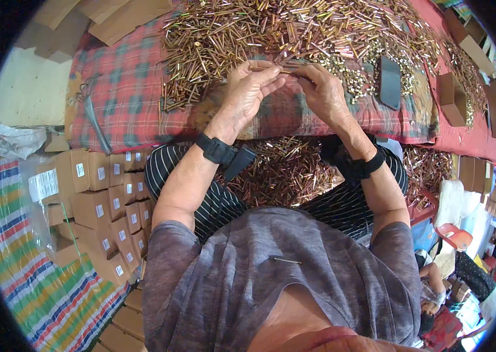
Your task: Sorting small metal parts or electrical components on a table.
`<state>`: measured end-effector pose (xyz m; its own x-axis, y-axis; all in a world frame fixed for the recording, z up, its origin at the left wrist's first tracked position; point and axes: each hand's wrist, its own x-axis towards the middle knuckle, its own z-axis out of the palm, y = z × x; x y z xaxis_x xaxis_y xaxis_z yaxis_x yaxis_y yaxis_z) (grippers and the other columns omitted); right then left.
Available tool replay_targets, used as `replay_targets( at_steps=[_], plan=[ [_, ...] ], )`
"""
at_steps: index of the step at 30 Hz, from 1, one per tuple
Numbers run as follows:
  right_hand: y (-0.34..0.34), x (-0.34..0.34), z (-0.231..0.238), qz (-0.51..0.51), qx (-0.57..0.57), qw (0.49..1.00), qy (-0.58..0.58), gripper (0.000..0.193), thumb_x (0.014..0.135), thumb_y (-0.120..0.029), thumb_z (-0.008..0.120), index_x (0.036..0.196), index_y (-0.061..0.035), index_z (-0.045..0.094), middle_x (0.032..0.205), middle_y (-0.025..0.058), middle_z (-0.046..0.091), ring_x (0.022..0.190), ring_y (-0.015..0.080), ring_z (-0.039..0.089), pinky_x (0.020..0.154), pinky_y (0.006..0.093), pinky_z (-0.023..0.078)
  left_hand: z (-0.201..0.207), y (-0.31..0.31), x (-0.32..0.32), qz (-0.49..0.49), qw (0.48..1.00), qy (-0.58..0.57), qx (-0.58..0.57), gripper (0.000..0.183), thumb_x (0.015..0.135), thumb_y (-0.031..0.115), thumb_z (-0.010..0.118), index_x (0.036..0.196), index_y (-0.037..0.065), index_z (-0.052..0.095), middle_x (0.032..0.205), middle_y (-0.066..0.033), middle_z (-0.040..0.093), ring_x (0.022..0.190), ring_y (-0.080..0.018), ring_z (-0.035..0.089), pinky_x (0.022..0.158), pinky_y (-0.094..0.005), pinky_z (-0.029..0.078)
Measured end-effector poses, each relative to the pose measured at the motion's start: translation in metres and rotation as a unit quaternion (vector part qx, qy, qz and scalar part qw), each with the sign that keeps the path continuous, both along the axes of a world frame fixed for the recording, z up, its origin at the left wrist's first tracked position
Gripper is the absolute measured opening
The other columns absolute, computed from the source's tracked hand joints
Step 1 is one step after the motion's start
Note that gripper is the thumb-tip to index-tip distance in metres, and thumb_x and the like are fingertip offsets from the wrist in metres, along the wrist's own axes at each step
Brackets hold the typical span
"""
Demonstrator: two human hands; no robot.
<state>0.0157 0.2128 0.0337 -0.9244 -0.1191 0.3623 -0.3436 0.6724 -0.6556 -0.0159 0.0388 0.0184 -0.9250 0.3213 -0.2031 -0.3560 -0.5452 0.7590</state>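
Note:
Over the near part of the table, my left hand [249, 88] and my right hand [325, 94] are raised close together. Between them runs a slim copper-coloured metal tube [284, 71], one end pinched in each hand's fingers. The fingers cover its ends. Just beyond lies a wide heap of similar slim tubes [224, 35], gold and copper in tone. Small pale-gold pieces [351, 79] are spread next to my right hand; their exact kind is too small to tell. Red plaid cloth [125, 76] lies under all this.
A dark phone [389, 82] rests on the cloth at the right, near open cardboard boxes [452, 97]. Left lies a hammer-like tool [95, 120]. More tubes [283, 170] lie below the table edge, between my legs. Stacked cartons [92, 208] stand at left; another person [433, 281] is at lower right.

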Motion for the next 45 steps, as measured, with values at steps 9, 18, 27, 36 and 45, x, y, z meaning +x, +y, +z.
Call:
replay_targets(
  at_steps=[9, 18, 27, 36, 45],
  plan=[
    [0.002, 0.006, 0.010, -0.017, 0.008, 1.000, 0.005, 0.016, 0.080, -0.005, 0.056, 0.095, -0.0062, 0.062, 0.084, 0.0115, 0.060, 0.073, 0.0272, 0.061, 0.062, 0.0334, 0.048, -0.003, 0.002, -0.002, -0.016, 0.999, -0.008, 0.039, 0.008, 0.083, -0.001, 0.057, 0.089, 0.000, 0.053, 0.094, -0.0146, 0.062, 0.085, -0.0230, 0.063, 0.080, -0.0352, 0.053],
    [-0.002, 0.004, 0.003, 0.031, 0.045, 0.993, 0.107, 0.026, 0.070, -0.004, 0.062, 0.096, -0.0046, 0.059, 0.092, 0.0131, 0.058, 0.083, 0.0318, 0.057, 0.071, 0.0379, 0.049, 0.005, 0.003, 0.002, -0.042, 0.982, 0.067, -0.173, 0.012, 0.079, -0.001, 0.061, 0.090, 0.000, 0.056, 0.090, -0.0098, 0.062, 0.078, -0.0168, 0.062, 0.073, -0.0273, 0.052],
    [-0.010, 0.008, -0.004, 0.041, -0.012, 0.999, 0.026, 0.035, 0.068, 0.005, 0.059, 0.102, -0.0046, 0.057, 0.097, 0.0153, 0.057, 0.086, 0.0345, 0.057, 0.074, 0.0379, 0.049, -0.008, 0.005, 0.009, -0.116, 0.993, -0.034, -0.004, 0.023, 0.087, 0.004, 0.043, 0.103, -0.007, 0.053, 0.095, -0.0116, 0.060, 0.086, -0.0180, 0.061, 0.077, -0.0316, 0.052],
    [-0.010, -0.002, -0.005, 0.055, -0.471, 0.850, -0.231, 0.019, 0.087, -0.004, 0.054, 0.104, 0.0034, 0.057, 0.089, 0.0057, 0.063, 0.078, 0.0098, 0.058, 0.072, 0.0229, 0.048, 0.004, 0.000, 0.003, -0.087, 0.993, 0.068, -0.047, 0.023, 0.086, 0.005, 0.044, 0.105, -0.005, 0.054, 0.088, -0.0060, 0.059, 0.075, -0.0105, 0.055, 0.070, -0.0222, 0.044],
    [-0.012, -0.001, -0.014, 0.065, -0.502, 0.837, -0.207, 0.016, 0.086, -0.007, 0.057, 0.100, 0.0010, 0.058, 0.087, 0.0031, 0.062, 0.076, 0.0083, 0.057, 0.069, 0.0218, 0.047, 0.010, 0.003, 0.008, -0.050, 0.983, 0.129, -0.124, 0.021, 0.084, 0.004, 0.045, 0.102, -0.003, 0.054, 0.082, -0.0043, 0.057, 0.073, -0.0091, 0.052, 0.068, -0.0215, 0.041]
  ],
)
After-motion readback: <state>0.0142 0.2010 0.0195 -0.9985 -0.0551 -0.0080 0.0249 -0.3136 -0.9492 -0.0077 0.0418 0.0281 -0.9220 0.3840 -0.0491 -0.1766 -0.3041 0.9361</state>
